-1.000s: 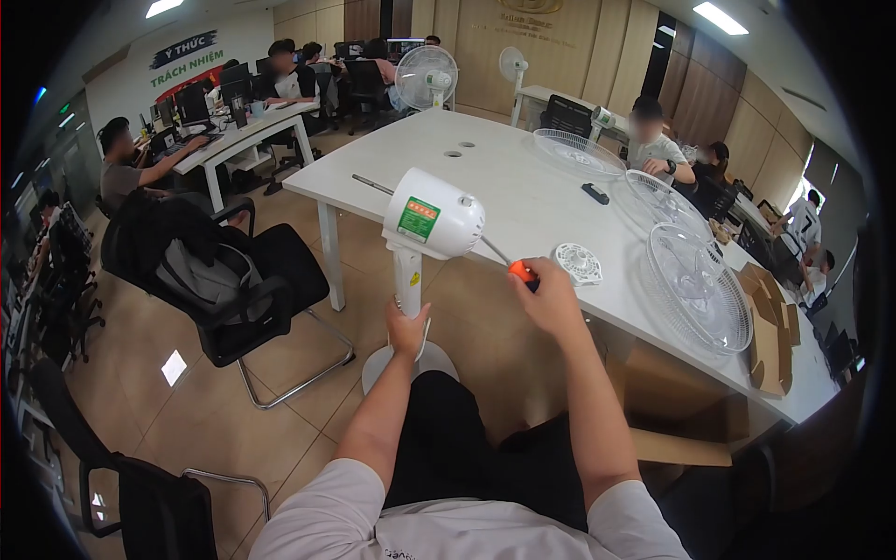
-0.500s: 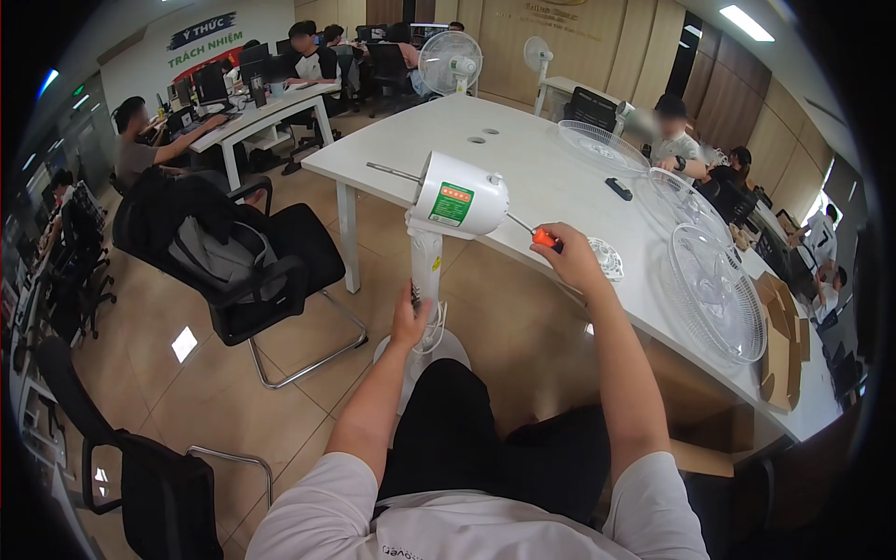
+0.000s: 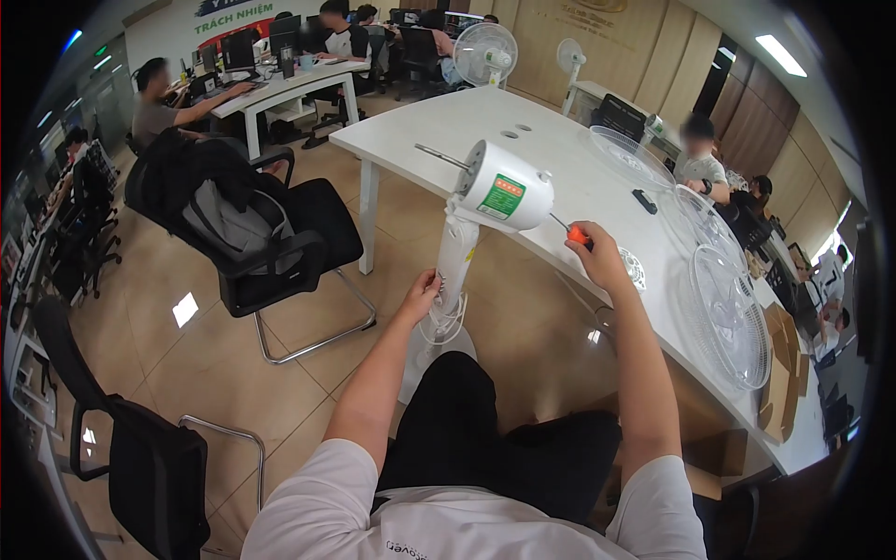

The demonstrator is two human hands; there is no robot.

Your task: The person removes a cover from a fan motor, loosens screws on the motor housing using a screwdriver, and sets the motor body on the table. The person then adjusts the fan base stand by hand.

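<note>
A white fan motor housing (image 3: 516, 198) with a green label sits on top of a white stand neck (image 3: 456, 250), its bare metal shaft (image 3: 439, 155) pointing left. My left hand (image 3: 423, 296) is closed around the neck, below the housing. In my right hand (image 3: 600, 254) is a screwdriver (image 3: 578, 234) with an orange handle. Its blade reaches the rear of the housing; whether the tip sits in a screw is too small to tell. A white cable (image 3: 446, 329) hangs in loops beside the neck, above the round base (image 3: 459, 353) on the floor.
A white table (image 3: 439, 121) extends ahead and right, bearing clear fan blades and grilles (image 3: 723, 322), a small black object (image 3: 644, 201) and a white perforated part (image 3: 633, 269). Cardboard (image 3: 782, 373) lies at its right edge. A black chair (image 3: 317, 224) stands left. A person (image 3: 700, 163) sits across the table.
The view has shifted, so the scene sits further right. The neck and housing lean more to the right. Both hands keep their hold, the screwdriver still at the housing's rear.
</note>
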